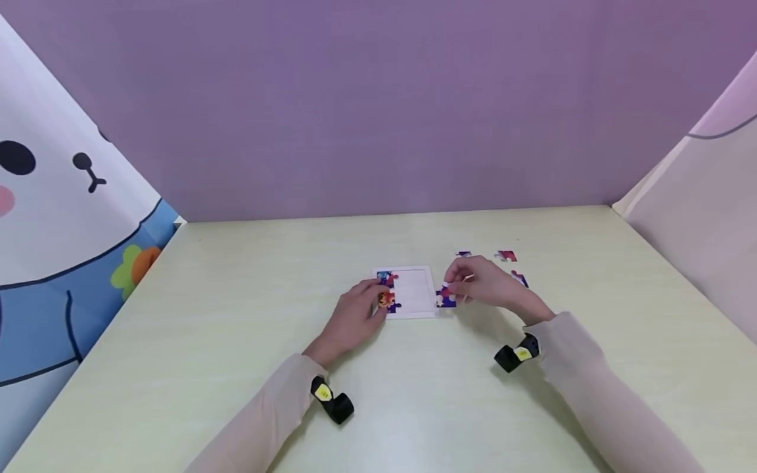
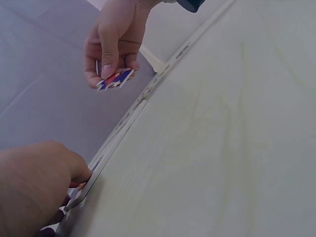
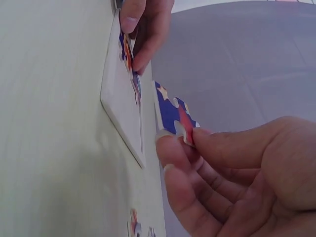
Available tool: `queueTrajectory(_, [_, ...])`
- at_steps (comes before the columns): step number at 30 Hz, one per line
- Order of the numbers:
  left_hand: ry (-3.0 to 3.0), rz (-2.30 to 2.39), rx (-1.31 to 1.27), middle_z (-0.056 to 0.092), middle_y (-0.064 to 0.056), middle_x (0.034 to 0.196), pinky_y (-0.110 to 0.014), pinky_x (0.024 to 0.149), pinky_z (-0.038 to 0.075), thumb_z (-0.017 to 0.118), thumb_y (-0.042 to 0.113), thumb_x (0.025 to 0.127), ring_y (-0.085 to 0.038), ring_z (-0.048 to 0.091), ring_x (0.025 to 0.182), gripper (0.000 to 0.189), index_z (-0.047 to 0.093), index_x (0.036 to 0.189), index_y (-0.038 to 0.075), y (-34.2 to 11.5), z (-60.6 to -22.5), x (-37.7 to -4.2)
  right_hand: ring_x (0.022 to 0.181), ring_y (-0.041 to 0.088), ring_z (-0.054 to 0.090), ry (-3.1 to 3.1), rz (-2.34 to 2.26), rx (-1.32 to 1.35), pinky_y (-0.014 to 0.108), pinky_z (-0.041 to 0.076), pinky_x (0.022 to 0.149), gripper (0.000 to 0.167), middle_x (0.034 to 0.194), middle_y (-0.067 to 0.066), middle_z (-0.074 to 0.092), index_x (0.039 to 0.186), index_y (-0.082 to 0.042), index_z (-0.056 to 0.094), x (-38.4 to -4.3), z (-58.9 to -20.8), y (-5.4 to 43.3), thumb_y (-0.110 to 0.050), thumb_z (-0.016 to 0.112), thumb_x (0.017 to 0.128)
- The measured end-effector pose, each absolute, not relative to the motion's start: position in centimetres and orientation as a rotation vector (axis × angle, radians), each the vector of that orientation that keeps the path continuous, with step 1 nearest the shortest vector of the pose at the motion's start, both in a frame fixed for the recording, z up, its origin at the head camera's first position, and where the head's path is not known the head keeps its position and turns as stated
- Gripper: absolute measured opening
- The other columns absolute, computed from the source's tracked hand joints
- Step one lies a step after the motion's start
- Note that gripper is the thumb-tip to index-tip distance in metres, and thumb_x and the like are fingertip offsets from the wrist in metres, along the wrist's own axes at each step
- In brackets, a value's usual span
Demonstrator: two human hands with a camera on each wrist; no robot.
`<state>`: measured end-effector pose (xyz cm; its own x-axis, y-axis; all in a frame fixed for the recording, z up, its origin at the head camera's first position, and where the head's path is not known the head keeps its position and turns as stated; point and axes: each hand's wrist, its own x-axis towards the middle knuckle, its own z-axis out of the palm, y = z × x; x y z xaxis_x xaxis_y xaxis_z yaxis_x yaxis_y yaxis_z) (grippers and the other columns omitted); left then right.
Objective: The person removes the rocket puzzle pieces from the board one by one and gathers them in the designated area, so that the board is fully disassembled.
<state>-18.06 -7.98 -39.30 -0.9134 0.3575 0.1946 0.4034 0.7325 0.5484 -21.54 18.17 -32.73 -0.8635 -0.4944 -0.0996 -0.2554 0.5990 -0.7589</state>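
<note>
A white square puzzle tray [image 1: 416, 292] lies on the table, with joined jigsaw pieces [image 1: 387, 301] along its left side. My left hand [image 1: 355, 315] grips the tray's left edge, fingers over the joined pieces. Between thumb and fingertips, my right hand [image 1: 481, 284] pinches a purple and red jigsaw piece [image 3: 173, 112] with a yellow star on it. In the right wrist view this piece is tilted and raised above the table, beside the tray's right edge. The tray's middle and right show bare white.
Loose jigsaw pieces lie beyond and beside my right hand, among them a red one [image 1: 506, 255] and a purple one [image 1: 520, 278]. The pale table [image 1: 248, 282] meets a purple back wall [image 1: 378, 112]. A printed cloth [image 1: 65, 217] hangs at the left.
</note>
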Motion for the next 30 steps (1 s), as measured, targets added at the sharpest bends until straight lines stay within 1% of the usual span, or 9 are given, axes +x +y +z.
queueTrajectory(4, [-2.851,-0.923,-0.631,0.046,-0.016,0.143,-0.053,0.11,0.03,0.056,0.02,0.093,-0.033,0.04,0.135,0.04,0.056,0.13,0.006,-7.7,-39.2,-18.2,0.069,0.016,0.06,2.552,-1.142,-0.598,0.029,0.055,0.062,0.007,0.084,0.012,0.06,0.098,0.006,0.058,-21.3,-32.5,19.6,0.003,0.056,0.091])
queueTrajectory(11, [-2.851,-0.93,-0.631,0.046,-0.015,0.143,-0.053,0.11,0.03,0.056,0.021,0.093,-0.034,0.04,0.135,0.04,0.056,0.13,0.006,-7.4,-39.1,-18.2,0.07,0.015,0.059,2.575,-1.127,-0.557,0.024,0.054,0.062,0.01,0.084,0.012,0.061,0.099,0.007,0.061,-21.0,-32.2,21.8,0.003,0.059,0.09])
queueTrajectory(16, [-2.87,-0.922,-0.628,0.045,-0.014,0.144,-0.053,0.111,0.029,0.056,0.021,0.093,-0.032,0.039,0.136,0.04,0.055,0.132,0.007,-7.3,-38.9,-18.2,0.07,0.014,0.06,2.565,-1.11,-0.53,0.025,0.055,0.064,0.012,0.085,0.012,0.063,0.1,0.008,0.061,-20.8,-32.3,23.1,0.003,0.059,0.09])
queueTrajectory(23, [-2.874,-0.93,-0.613,0.045,-0.015,0.145,-0.053,0.111,0.029,0.055,0.02,0.093,-0.033,0.039,0.136,0.04,0.055,0.131,0.007,-7.6,-38.8,-18.1,0.071,0.015,0.06,2.539,-1.101,-0.507,0.027,0.056,0.066,0.014,0.086,0.011,0.065,0.102,0.008,0.061,-20.9,-32.5,23.9,0.001,0.06,0.09])
queueTrajectory(30, [-2.87,-0.938,-0.608,0.045,-0.014,0.145,-0.052,0.111,0.029,0.056,0.019,0.093,-0.032,0.039,0.136,0.04,0.055,0.131,0.007,-8.0,-38.9,-17.9,0.07,0.014,0.061,2.502,-1.086,-0.519,0.025,0.055,0.063,0.013,0.082,0.011,0.067,0.101,0.01,0.06,-21.1,-32.7,23.9,0.005,0.058,0.089])
